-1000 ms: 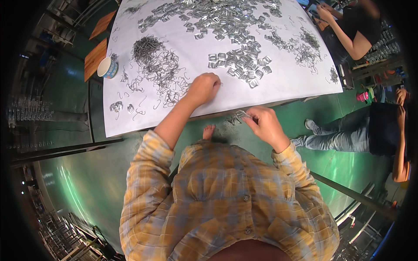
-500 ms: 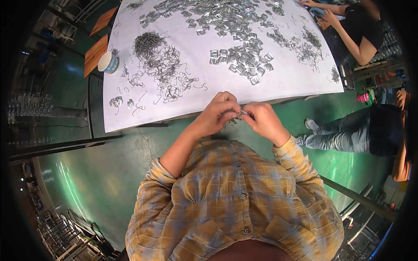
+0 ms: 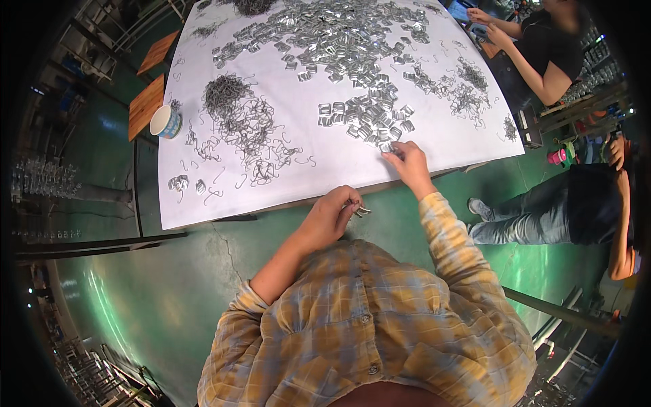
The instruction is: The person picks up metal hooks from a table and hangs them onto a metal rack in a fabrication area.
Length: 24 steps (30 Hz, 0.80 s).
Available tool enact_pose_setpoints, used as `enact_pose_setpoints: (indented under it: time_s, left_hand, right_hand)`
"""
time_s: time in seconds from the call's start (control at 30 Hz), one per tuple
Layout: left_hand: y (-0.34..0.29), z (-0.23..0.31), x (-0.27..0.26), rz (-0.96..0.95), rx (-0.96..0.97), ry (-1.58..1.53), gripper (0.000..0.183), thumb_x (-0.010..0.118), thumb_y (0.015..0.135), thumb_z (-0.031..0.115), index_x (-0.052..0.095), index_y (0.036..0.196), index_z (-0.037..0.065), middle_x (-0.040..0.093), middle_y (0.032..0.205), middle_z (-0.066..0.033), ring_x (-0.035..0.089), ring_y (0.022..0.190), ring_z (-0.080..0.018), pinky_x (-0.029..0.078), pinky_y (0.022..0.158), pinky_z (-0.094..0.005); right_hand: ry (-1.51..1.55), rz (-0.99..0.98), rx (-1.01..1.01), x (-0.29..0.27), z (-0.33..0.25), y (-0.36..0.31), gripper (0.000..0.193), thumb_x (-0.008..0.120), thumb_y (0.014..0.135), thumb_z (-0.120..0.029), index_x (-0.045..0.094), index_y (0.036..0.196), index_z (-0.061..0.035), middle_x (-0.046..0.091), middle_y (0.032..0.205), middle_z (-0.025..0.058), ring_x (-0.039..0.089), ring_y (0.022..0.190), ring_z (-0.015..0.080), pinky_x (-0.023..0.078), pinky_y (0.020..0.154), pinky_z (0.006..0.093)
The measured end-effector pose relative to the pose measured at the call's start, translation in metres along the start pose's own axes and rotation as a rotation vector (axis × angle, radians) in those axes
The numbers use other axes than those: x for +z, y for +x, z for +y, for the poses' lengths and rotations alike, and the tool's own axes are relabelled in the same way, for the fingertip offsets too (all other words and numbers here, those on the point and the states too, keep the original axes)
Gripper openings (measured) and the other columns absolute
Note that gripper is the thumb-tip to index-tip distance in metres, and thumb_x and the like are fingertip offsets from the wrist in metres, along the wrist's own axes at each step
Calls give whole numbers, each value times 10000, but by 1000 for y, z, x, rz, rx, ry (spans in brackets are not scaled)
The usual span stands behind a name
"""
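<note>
My left hand (image 3: 330,216), in front of the table's near edge, is closed in a pinch. Small metal pieces (image 3: 363,211) stick out past its fingertips; their exact kind is too small to make out. Over the table my right hand (image 3: 409,165) pinches a silver metal buckle (image 3: 387,146) at the near tip of a buckle pile (image 3: 369,115). The buckles are small, flat, slotted and shiny. To the left lies a heap of bent wire hooks (image 3: 254,136), thin and grey, tangled and spread toward me.
A white-covered table (image 3: 312,178) fills the far side. On its left edge stands a paper cup (image 3: 165,122) beside wooden boards (image 3: 145,108). More hooks (image 3: 468,95) lie at right. A co-worker (image 3: 553,68) works at the right edge; another person (image 3: 542,203) stands at right.
My hands were together in front of the table edge; they have parted. The right hand has moved forward onto the buckles, while the left stays back with its metal pieces, slightly lower.
</note>
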<state>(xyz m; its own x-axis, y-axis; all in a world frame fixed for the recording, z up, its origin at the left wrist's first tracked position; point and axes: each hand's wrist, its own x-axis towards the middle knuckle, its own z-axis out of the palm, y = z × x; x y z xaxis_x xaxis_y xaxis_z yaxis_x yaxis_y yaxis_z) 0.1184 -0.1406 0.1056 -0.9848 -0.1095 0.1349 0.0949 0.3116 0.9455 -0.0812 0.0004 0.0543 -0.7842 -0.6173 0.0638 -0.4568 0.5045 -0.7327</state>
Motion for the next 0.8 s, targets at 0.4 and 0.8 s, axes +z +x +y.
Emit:
enact_pose_setpoints:
  time_s: [0.4, 0.8]
  left_hand:
    - [-5, -2, 5, 214, -51, 68, 80, 536, 819, -25, 497, 881, 8, 544, 753, -102, 541, 691, -208, 438, 640, -299]
    - [-16, 1, 4, 295, -50, 214, 146, 612, 774, 27, 528, 893, 32, 575, 785, -118, 568, 727, -288, 450, 643, -370]
  right_hand:
    - [936, -277, 237, -4, -55, -23, 129, 644, 802, -30, 597, 920, -8, 652, 826, 58, 592, 728, 76, 467, 634, 213]
    - [1031, -282, 134, 16, -85, -67, 118, 653, 783, 19, 613, 894, 22, 640, 841, 45, 575, 771, 75, 471, 697, 215]
